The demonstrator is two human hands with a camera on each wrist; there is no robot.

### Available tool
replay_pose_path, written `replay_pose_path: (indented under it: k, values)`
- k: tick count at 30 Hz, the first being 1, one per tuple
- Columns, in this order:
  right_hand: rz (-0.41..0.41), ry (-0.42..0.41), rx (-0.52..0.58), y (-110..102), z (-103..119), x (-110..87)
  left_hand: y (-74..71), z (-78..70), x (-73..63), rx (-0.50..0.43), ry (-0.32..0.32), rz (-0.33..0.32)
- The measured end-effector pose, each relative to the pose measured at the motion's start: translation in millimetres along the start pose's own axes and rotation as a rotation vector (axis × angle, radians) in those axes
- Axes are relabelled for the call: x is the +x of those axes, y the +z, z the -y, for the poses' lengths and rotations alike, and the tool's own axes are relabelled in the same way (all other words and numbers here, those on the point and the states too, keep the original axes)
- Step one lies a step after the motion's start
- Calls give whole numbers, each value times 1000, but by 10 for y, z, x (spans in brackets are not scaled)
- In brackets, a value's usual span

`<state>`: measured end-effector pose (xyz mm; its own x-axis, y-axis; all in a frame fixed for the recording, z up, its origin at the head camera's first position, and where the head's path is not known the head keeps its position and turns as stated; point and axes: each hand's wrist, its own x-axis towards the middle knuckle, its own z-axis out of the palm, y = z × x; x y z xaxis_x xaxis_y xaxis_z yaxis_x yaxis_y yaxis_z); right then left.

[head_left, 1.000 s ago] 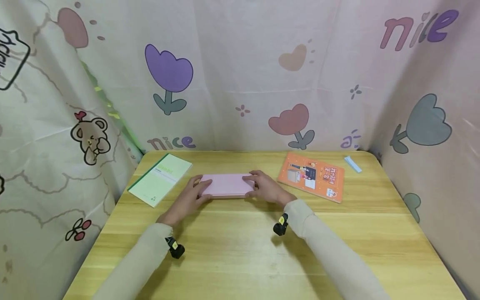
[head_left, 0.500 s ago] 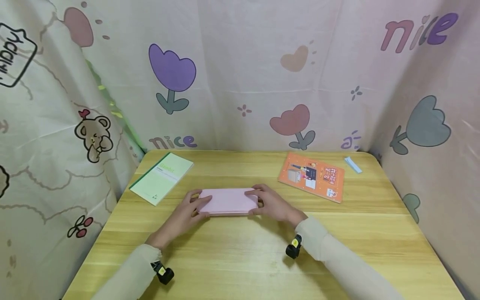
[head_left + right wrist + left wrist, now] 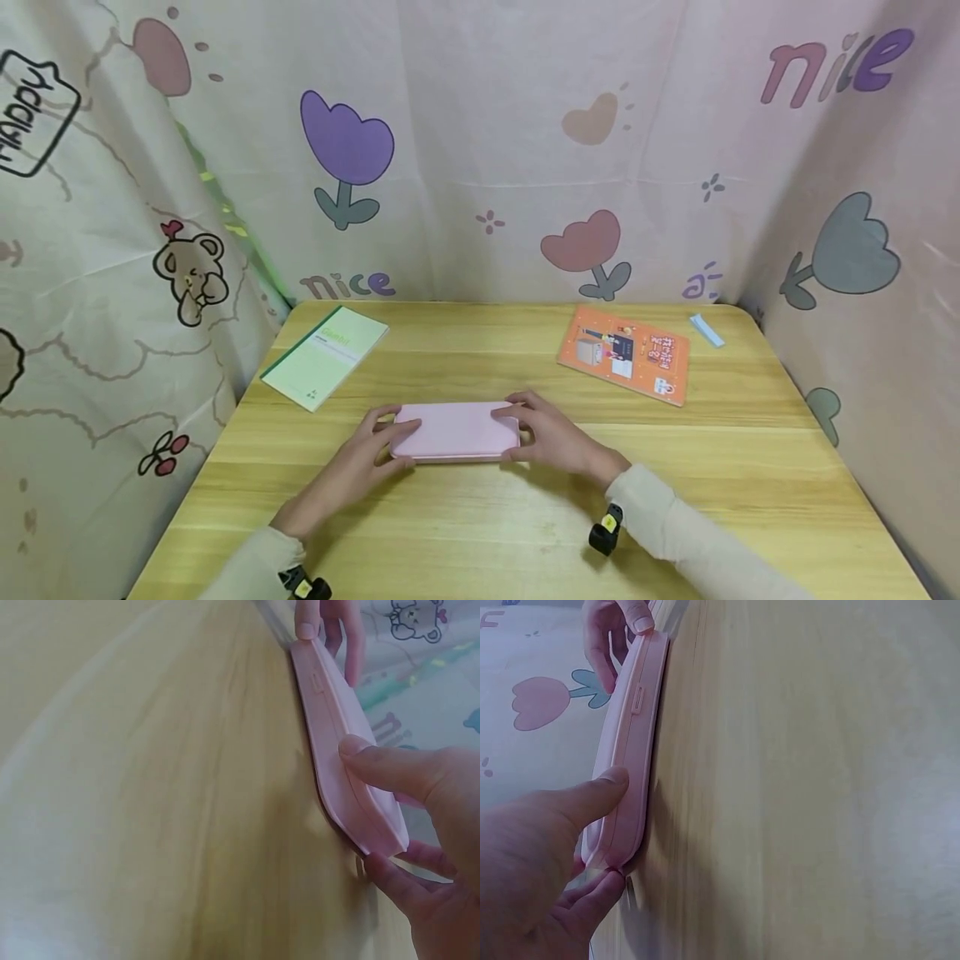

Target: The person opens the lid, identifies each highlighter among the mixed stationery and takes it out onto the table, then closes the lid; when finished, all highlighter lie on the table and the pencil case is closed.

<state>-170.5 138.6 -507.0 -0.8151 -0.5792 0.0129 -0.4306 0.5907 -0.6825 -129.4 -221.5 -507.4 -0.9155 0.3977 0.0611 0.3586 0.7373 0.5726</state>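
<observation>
A flat pink pencil case (image 3: 456, 430) with rounded corners lies crosswise near the middle of the table, its long side facing me. My left hand (image 3: 360, 460) grips its left end, thumb on the front side and fingers around the end and top. On the opposite end, my right hand (image 3: 553, 437) holds it in the same way. Both wrist views show a small clasp tab on the front of the pencil case (image 3: 635, 742), and its lid is closed. Whether its underside touches the table or hangs just above it, I cannot tell.
A green notebook (image 3: 326, 358) lies at the table's back left. Toward the back right is an orange booklet (image 3: 624, 356), with a small light-blue strip (image 3: 707, 330) beyond it. Patterned curtains (image 3: 465, 125) hang behind the wooden table (image 3: 480, 533) and along both sides.
Both hands have brought the pencil case toward me across the table, gripping its two ends throughout. The notebook, booklet and blue strip have stayed in place.
</observation>
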Motion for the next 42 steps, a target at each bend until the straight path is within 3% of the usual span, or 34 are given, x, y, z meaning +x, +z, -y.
replay_pose_path:
  k: [11, 16, 23, 35, 42]
  values:
    - [15, -15, 7, 65, 45, -118, 26, 10, -118, 59, 77, -41]
    - [50, -39, -65, 57, 63, -115, 23, 20, -41, 83, 98, -24]
    - [64, -77, -189, 81, 107, -62, 51, 88, 65, 116, 151, 51]
    - [54, -125, -312, 103, 51, -29, -19, 188, 176, 185, 231, 67]
    - [34, -156, -330, 101, 37, -37, -93, 197, 256, 251, 267, 95]
